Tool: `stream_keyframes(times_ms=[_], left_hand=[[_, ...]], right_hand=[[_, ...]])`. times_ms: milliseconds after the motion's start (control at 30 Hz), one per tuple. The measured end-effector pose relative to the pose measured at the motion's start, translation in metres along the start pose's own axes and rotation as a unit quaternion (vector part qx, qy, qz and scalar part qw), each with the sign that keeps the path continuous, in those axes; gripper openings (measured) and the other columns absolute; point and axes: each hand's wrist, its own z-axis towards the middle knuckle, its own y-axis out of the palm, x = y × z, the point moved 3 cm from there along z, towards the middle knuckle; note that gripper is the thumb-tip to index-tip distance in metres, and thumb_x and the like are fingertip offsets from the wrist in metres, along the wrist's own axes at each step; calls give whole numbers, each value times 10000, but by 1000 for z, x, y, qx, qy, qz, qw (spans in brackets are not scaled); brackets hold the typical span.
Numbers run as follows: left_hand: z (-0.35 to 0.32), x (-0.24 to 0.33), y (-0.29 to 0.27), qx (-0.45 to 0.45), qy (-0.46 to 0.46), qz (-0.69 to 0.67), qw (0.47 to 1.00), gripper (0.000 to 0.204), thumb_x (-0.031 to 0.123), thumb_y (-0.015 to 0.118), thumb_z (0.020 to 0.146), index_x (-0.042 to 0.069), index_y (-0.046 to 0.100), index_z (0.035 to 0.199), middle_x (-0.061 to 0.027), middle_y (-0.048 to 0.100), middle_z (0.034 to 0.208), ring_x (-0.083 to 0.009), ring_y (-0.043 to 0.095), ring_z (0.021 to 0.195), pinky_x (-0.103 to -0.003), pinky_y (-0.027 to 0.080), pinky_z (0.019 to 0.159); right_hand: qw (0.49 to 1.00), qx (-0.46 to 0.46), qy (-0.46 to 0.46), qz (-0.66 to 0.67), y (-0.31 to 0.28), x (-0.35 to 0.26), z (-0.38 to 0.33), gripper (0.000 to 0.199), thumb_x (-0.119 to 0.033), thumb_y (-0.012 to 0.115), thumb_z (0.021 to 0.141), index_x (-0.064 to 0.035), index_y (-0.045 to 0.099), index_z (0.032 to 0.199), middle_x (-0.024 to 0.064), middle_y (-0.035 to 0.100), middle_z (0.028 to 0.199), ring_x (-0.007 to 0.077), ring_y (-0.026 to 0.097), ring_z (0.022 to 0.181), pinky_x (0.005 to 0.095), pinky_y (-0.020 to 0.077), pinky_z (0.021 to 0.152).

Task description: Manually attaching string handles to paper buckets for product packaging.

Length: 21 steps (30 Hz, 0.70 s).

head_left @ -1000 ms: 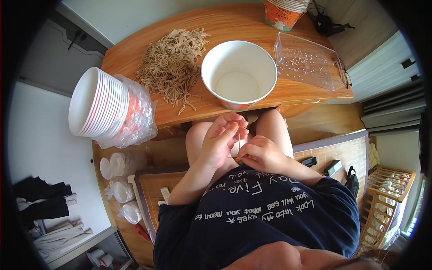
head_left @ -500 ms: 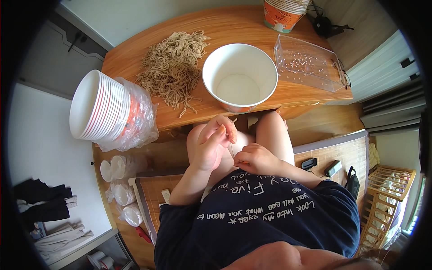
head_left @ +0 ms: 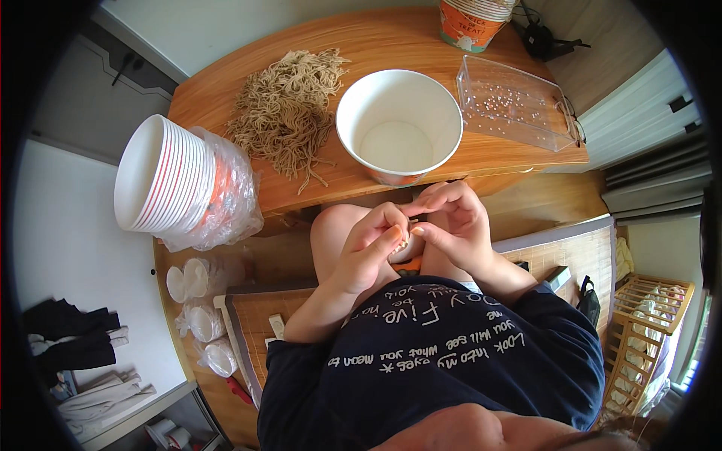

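My left hand (head_left: 374, 246) is closed in a pinch over my lap, on what looks like a thin pale cord (head_left: 414, 220). Only a small bit of it shows between the fingers. My right hand (head_left: 457, 225) meets it from the right, thumb and fingertips closing at the same spot. Just beyond my hands, a large white paper bucket (head_left: 398, 124) stands upright at the table's front edge, nothing visible inside. Left of the bucket lies a tangled heap of tan cords (head_left: 289, 105).
A clear plastic tray (head_left: 519, 135) with small pale beads lies right of the bucket on the wooden table (head_left: 376, 37). Nested white buckets (head_left: 162, 177) in plastic wrap rest at the left edge. Orange printed buckets (head_left: 472, 26) stand at the back right.
My right hand has moved up and forward from near my shirt to meet my left fingertips. My left hand has turned and lowered slightly. The thin line that stretched between them no longer shows.
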Motion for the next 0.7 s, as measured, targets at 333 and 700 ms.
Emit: stream_keyframes(times_ms=[333,700], left_hand=[[-3,-8,4,114,-86,157,977,161,194,464,1039,46,525,1040,27,500,825,-32,405,709,-190,337,634],[3,-14,-2,41,-66,215,974,187,180,511,1018,26,573,934,26,531,752,-36,434,662,-201,362,591]], right_hand=[[933,-40,-131,-332,-15,-6,2,314,-1,767,805,-52,541,1017,68,632,898,174,576,874,282,480,760],[871,-108,-232,-419,-14,-16,21,375,-19,807,743,-61,558,1021,84,631,879,232,589,802,336,461,718]])
